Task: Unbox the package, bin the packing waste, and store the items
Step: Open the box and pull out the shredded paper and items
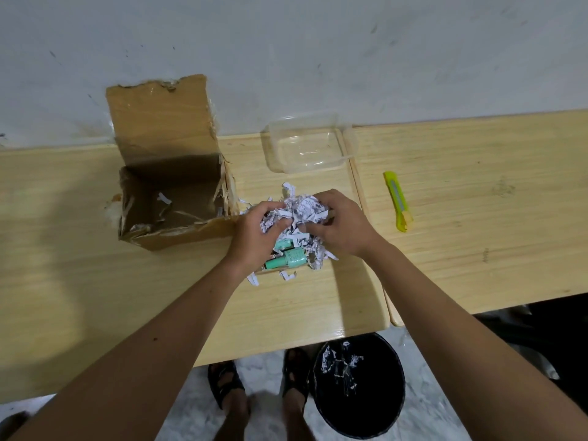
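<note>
I see both hands over the middle of the bench (95, 281), working in a heap of shredded paper (302, 208). Left hand (254, 230) has its fingers curled into the near-left side of the shreds, gripping a clump. Right hand (342, 222) grips the far-right side of the same heap, thumb and fingers bent round it – the two hands almost meet over the paper.

Under the shreds, just toward me from the hands, lie mint-green bottles (288, 257), on their sides and touching each other; I count at least two, more may be hidden. They seem to rest on a small piece of cardboard, though I cannot tell its shape.

Box (171, 198) stands just left of the heap, open, its back flap upright against the wall (318, 43), edges torn; only a few paper strips lie inside.

Clear tub (307, 148) sits beyond the heap by the wall. A yellow-green cutter (397, 200) lies well to the right, on the bench.

Below the bench edge, on the floor – a black bin (359, 386) with some shreds already in it, beside my operator's sandalled feet (264, 380)
</note>
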